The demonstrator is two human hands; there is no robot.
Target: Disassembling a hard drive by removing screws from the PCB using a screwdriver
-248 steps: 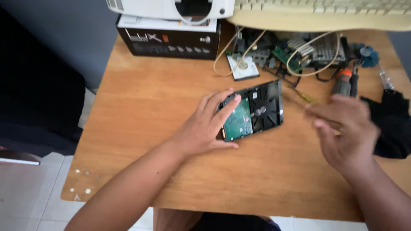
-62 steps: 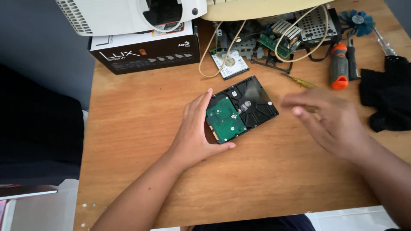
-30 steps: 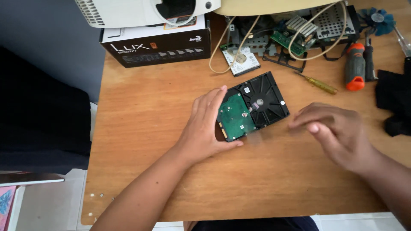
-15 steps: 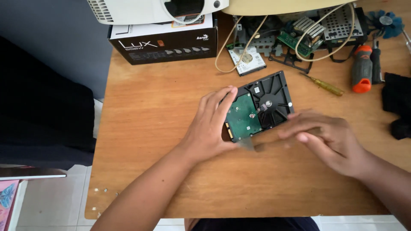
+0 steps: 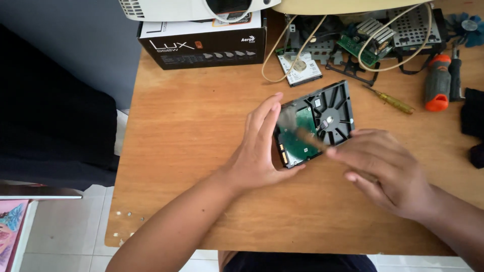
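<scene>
A hard drive (image 5: 330, 111) lies circuit side up on the wooden table (image 5: 191, 126), its green board facing me. My left hand (image 5: 257, 151) grips its left edge, fingers along the side and thumb at the near corner. My right hand (image 5: 383, 171) hovers at the drive's near right corner and pinches a thin tool (image 5: 302, 133) that looks like a small brush. The tool is motion-blurred, and its pale tip lies over the green board.
At the back stand a black cardboard box (image 5: 201, 43) with a white device (image 5: 191, 7) on top, a small drive (image 5: 300, 68), cream cables and circuit parts (image 5: 368, 38). A yellow screwdriver (image 5: 390, 99), an orange-handled screwdriver (image 5: 436, 83) and black cloth (image 5: 474, 121) lie at the right.
My right hand has come in from the right, picked up the thin tool and now sweeps it across the green board. My left hand has kept its hold on the drive.
</scene>
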